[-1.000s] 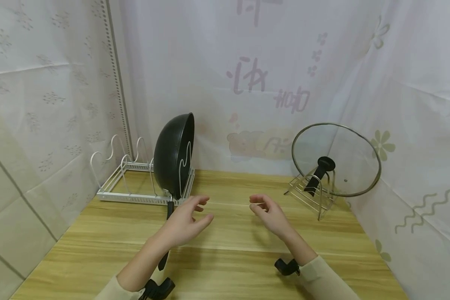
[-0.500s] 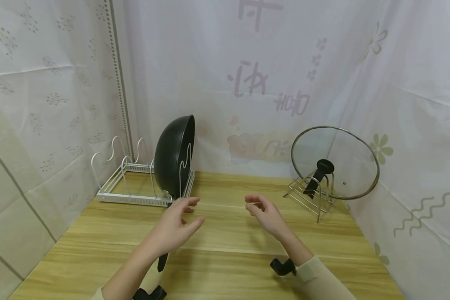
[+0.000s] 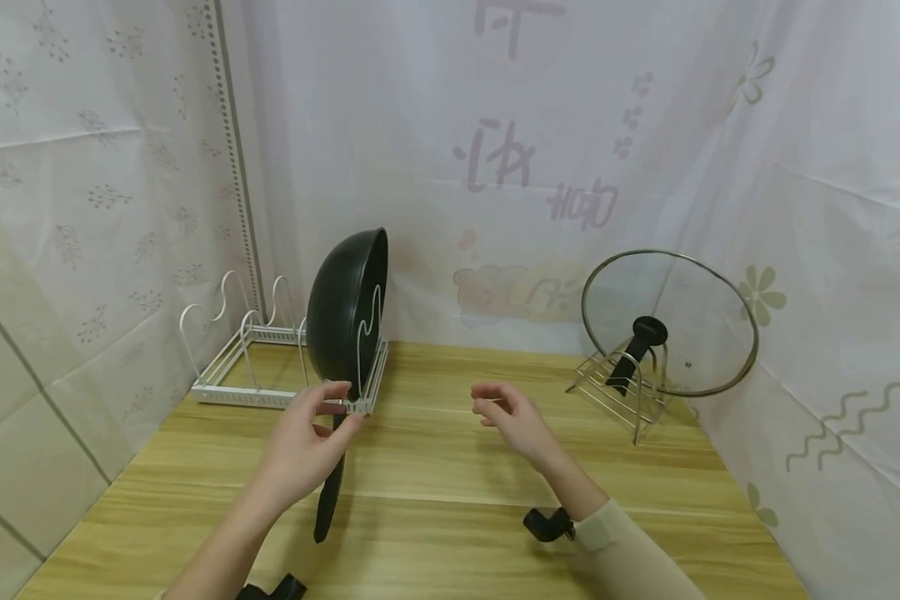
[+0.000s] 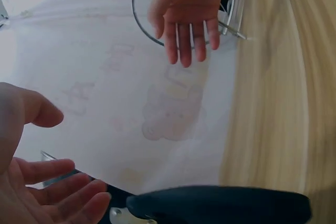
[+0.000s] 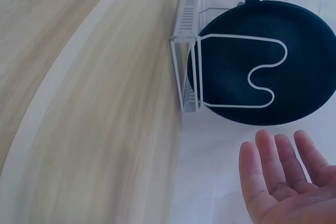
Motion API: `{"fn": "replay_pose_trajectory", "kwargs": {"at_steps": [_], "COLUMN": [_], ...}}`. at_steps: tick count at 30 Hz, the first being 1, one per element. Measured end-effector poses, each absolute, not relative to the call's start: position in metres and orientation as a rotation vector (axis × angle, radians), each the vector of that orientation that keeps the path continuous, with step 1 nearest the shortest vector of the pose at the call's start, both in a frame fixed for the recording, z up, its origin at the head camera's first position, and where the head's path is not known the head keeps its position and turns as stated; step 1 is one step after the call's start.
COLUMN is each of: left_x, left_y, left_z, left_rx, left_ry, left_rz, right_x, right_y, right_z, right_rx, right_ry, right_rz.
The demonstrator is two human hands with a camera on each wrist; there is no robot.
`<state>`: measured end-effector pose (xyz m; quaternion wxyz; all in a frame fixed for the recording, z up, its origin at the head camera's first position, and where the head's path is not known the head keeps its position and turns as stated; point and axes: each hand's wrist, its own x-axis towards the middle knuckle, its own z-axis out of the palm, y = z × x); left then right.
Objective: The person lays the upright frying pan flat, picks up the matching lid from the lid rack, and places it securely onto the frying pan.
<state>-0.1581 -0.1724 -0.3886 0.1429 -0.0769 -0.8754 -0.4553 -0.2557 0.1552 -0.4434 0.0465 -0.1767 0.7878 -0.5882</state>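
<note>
A black wok [image 3: 339,312] stands on its side in the right end of a white wire rack [image 3: 247,393], its black handle [image 3: 330,492] pointing toward me. My left hand [image 3: 303,446] hovers just left of and above that handle, fingers relaxed and thumb apart; it holds nothing. In the left wrist view the handle [image 4: 220,204] lies beside the fingers, with a gap. My right hand [image 3: 513,421] is in the air over the middle of the table, fingers loosely bent, nothing in it. The right wrist view shows its spread fingers [image 5: 273,163] and the wok's dark inside [image 5: 299,72].
On the right, a glass lid [image 3: 708,325] with a black knob [image 3: 650,331] leans in a small metal wire stand [image 3: 637,408]. Patterned white cloth [image 3: 420,167] hangs behind the wooden table [image 3: 435,533] and along its sides.
My left hand has moved left, from over the wok's handle to its left side, uncovering more of it. My right hand has drifted a little left. The wok and lid stay put.
</note>
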Motion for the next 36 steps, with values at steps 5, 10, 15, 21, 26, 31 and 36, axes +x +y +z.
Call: {"fn": "replay_pose_trajectory", "kwargs": {"at_steps": [5,10,15,21,26,31,36], "left_x": [-0.157,-0.160,-0.165,-0.171,-0.173,-0.170,-0.167], "left_y": [-0.181,-0.187,-0.190,-0.190,-0.186,-0.183,-0.181], "left_z": [-0.394,-0.403,-0.414,-0.427,-0.437,-0.448,-0.454], "left_rx": [-0.070,0.030,0.075,0.064,0.121,0.203,0.214], "left_ry": [-2.508,-2.565,-2.671,-2.678,-2.578,-2.534,-2.511], "left_rz": [-1.368,-1.429,-1.553,-1.749,-2.031,-2.189,-2.296], "right_x": [-0.255,-0.258,-0.261,-0.261,-0.262,-0.265,-0.270], "right_y": [0.146,0.139,0.133,0.128,0.125,0.118,0.109], "right_z": [-0.441,-0.441,-0.440,-0.438,-0.438,-0.439,-0.441], "right_rx": [-0.568,-0.600,-0.617,-0.603,-0.595,-0.586,-0.588], "right_ry": [2.400,2.395,2.392,2.384,2.349,2.287,2.197], "right_rz": [-1.781,-1.775,-1.770,-1.767,-1.789,-1.826,-1.870]}}
